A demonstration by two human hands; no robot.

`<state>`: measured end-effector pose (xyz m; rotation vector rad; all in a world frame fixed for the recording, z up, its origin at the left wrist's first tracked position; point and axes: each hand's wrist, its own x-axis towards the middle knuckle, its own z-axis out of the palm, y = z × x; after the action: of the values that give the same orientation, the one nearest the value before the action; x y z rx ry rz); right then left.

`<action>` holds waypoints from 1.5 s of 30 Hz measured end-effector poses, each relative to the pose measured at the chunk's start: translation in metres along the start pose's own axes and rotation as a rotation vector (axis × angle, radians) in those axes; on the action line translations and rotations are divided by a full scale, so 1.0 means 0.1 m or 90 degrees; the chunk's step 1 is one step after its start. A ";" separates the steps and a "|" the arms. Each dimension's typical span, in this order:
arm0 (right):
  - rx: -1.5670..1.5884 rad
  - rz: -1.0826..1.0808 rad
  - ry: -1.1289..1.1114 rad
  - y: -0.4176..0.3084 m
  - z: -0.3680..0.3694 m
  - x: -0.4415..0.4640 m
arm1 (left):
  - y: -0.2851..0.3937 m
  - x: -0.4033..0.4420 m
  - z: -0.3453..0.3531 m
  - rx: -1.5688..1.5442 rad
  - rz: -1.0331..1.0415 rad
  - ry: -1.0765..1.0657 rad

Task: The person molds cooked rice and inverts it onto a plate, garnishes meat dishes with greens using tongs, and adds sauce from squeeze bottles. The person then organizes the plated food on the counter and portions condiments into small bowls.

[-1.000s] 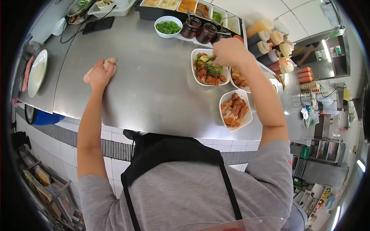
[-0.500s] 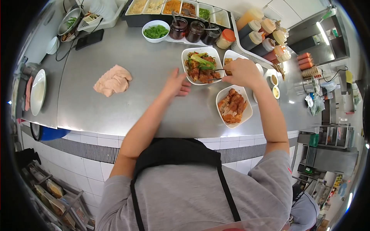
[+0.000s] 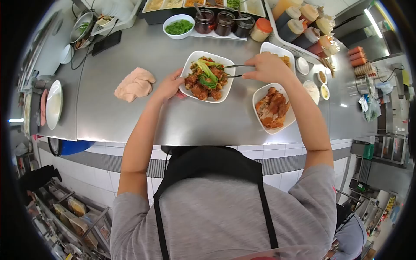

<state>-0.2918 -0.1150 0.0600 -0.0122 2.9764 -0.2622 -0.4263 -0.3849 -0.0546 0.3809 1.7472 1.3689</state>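
Observation:
A white square bowl (image 3: pixel 227 90) stands on the steel counter, filled with browned meat pieces (image 3: pixel 200 89) and green leafy vegetable (image 3: pixel 208 71). My left hand (image 3: pixel 170 85) grips its left rim, with the fingers partly hidden beneath the edge. In my right hand (image 3: pixel 265 69) is a pair of metal tongs (image 3: pixel 237 66), their tips at the food on the bowl's right side. Below my right hand sits a second white bowl with browned, sliced meat (image 3: pixel 272 108). Behind that hand, a third white bowl (image 3: pixel 271 47) holding yellowish-brown food is partly covered.
A crumpled pink cloth (image 3: pixel 134 84) lies left of my left hand. Along the back are a bowl of chopped greens (image 3: pixel 179 28), dark sauce jars (image 3: pixel 225 23), an orange-lidded jar (image 3: pixel 261 30) and a basket of squeeze bottles (image 3: pixel 291 29). Small dishes (image 3: pixel 310 91) stand at the right.
The bowl with meat and greens has shifted left, away from the other bowls. My left hand has taken hold of its left rim. The tongs remain in my right hand at its right side.

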 end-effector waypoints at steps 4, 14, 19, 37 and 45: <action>0.014 -0.054 -0.013 -0.23 0.05 0.14 | -0.01 -0.15 -0.11 0.010 -0.006 -0.019; -0.083 -0.036 -0.060 -0.57 -0.12 -0.22 | -0.27 -0.41 0.08 -0.166 -0.004 0.050; -0.153 0.012 -0.121 -0.75 0.03 -0.15 | -0.25 -0.41 0.09 -0.182 0.021 0.058; -0.150 -0.047 0.037 -0.89 -0.18 0.29 | -0.27 -0.44 0.07 -0.188 0.029 0.055; -0.080 -0.035 -0.022 -0.87 -0.08 0.60 | -0.30 -0.45 0.05 -0.193 0.033 0.027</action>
<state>-0.3523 -0.2008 0.0736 -0.1119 2.9555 -0.0806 -0.3889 -0.4228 -0.0619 0.2315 1.5399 1.6606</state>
